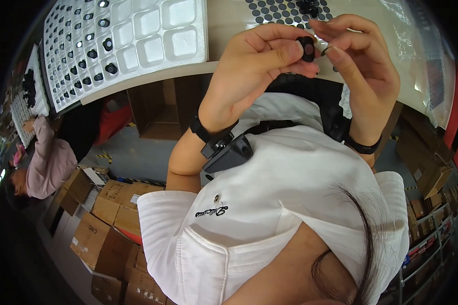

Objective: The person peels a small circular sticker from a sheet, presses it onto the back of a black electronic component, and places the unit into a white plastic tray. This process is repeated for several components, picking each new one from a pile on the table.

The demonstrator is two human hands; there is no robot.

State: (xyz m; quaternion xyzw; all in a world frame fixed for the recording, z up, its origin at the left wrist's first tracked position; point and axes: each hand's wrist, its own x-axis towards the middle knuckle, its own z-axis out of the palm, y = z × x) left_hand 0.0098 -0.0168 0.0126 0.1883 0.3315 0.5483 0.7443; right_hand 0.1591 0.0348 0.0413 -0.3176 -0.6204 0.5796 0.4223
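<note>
My left hand [254, 63] is closed in a pinch on a small black rounded part [308, 49], which has a dark round face turned toward me. Close beside it, thumb and finger of my right hand [369, 71] pinch a thin dark disc [324, 50], seen nearly edge-on. The disc and the part are slightly apart. Both hands are raised over the table's near edge. Just beyond them lies a sheet of round grey stickers [275, 9], partly covered by my fingers. Another small black object [309, 7] rests at that sheet's right side.
To the left, a white foam tray [202, 30] has several small black parts in its compartments. Clear plastic film [417, 61] lies at the table's right. Cardboard boxes [94, 239] are stacked behind me. Another person in a pink top [53, 162] works at far left.
</note>
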